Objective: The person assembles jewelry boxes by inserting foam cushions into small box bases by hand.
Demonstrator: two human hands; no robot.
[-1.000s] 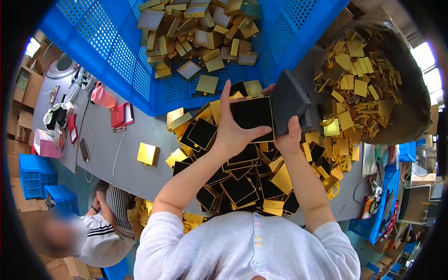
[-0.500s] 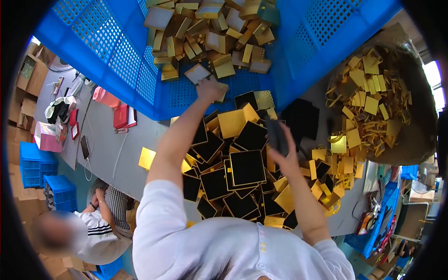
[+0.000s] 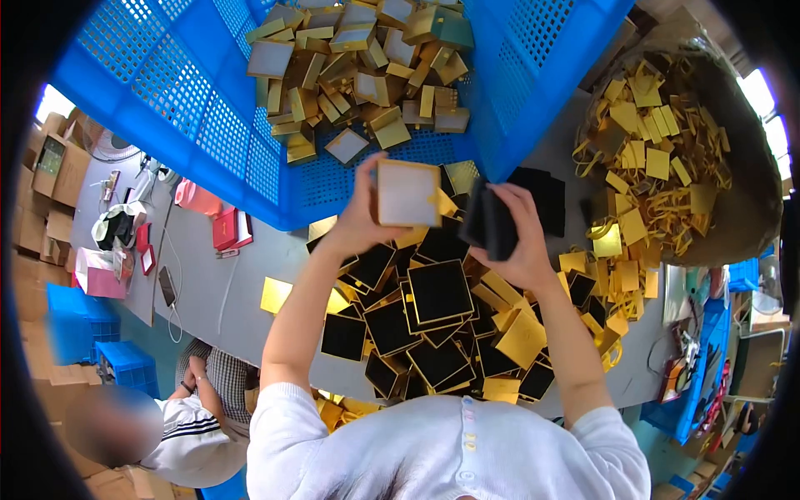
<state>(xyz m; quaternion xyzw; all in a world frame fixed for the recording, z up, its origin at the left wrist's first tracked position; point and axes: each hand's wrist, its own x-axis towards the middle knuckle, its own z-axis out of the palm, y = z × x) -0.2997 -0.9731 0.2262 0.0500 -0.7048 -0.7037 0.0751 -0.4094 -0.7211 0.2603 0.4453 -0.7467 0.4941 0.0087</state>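
Left hand (image 3: 357, 223) clamped on white-faced box (image 3: 408, 193); right hand (image 3: 527, 250) curled around black foam (image 3: 488, 221). Far blue crate (image 3: 521, 108) holds gold boxes (image 3: 367, 86).

Left hand (image 3: 358, 223): raised in front of the chest, closed in a grip, fingers reaching away from the body, thumb on the side nearer the body.
Right hand (image 3: 525, 244): raised likewise, closed in a grip, fingers curled over towards the left, thumb pointing inward below them.
Gap: the hands are apart, at about the same reach.
Left forearm (image 3: 302, 312): bare, slanting forward and inward to the wrist.
Right forearm (image 3: 577, 342): bare, slanting forward and inward too.
Upper arms: mostly under short white sleeves (image 3: 287, 425).
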